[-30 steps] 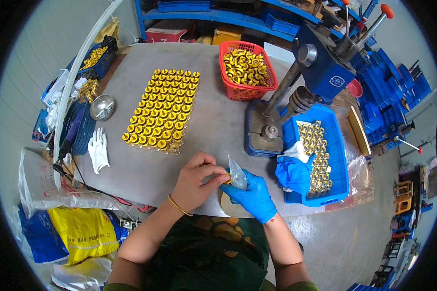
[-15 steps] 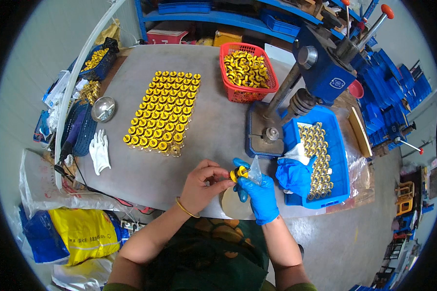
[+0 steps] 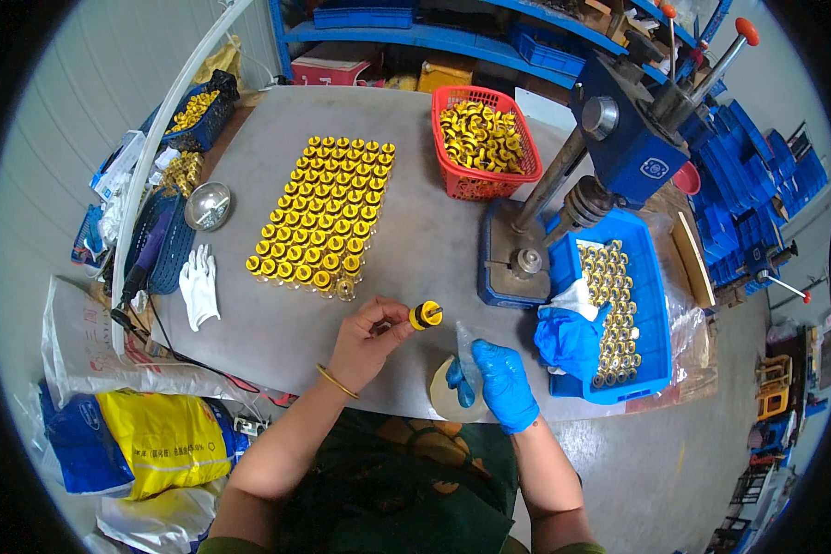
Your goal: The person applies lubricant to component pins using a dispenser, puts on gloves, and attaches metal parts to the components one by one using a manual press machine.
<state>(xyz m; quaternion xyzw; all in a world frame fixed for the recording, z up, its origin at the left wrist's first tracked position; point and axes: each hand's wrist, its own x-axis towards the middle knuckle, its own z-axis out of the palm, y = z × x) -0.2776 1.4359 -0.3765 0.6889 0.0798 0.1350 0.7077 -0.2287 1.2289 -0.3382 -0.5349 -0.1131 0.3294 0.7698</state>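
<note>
My bare left hand (image 3: pixel 371 334) pinches a round yellow-and-black cap with a central pin (image 3: pixel 426 316) between thumb and fingertips, above the table's near part. Close by on its right, my right hand (image 3: pixel 504 383), in a blue glove, is closed around a clear, cone-shaped plastic bag (image 3: pixel 467 355) whose tip points up. Beneath that hand lies a pale round disc (image 3: pixel 443 395), partly covered by the fingers. Beyond my left hand, rows of similar yellow caps on clear bases (image 3: pixel 327 217) stand upright on the grey tabletop (image 3: pixel 240 305).
A red basket (image 3: pixel 480 187) of loose yellow pieces stands at the back. A blue hand press (image 3: pixel 517 258) rises to its right. The blue tray (image 3: pixel 656 323) holds small round parts and a crumpled blue glove (image 3: pixel 563 337). A white glove (image 3: pixel 199 286) and metal bowl (image 3: pixel 209 205) lie left.
The two hands have drawn apart. My left hand has moved the yellow-and-black cap left, away from my right hand's fingers, and my right hand with the bag has sunk slightly. The view has shifted a little.
</note>
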